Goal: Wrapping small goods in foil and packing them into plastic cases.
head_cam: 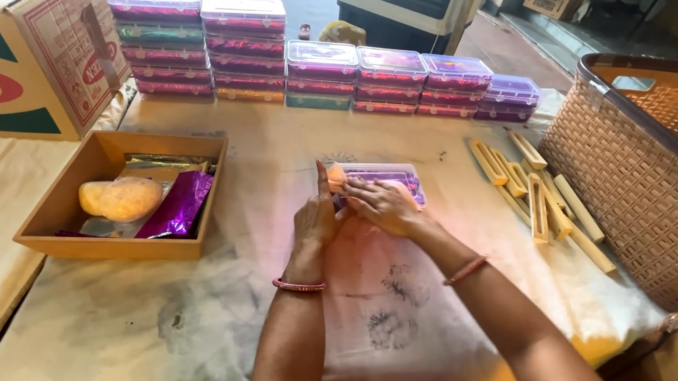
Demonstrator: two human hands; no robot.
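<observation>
A clear plastic box (390,177) with purple contents lies on the cloth-covered table (199,322) in front of me. My left hand (315,220) is at its left end, pinching a small orange piece (336,177) against the box's corner. My right hand (383,205) rests over the near edge of the box, fingers on its lid. Both wrists wear bangles.
Stacks of filled clear boxes (314,67) line the table's far side. A shallow wooden tray (54,215) at left holds an orange lump and purple foil. Several wooden sticks (535,191) lie at right beside a brown woven basket (668,173). A cardboard carton (8,59) stands far left.
</observation>
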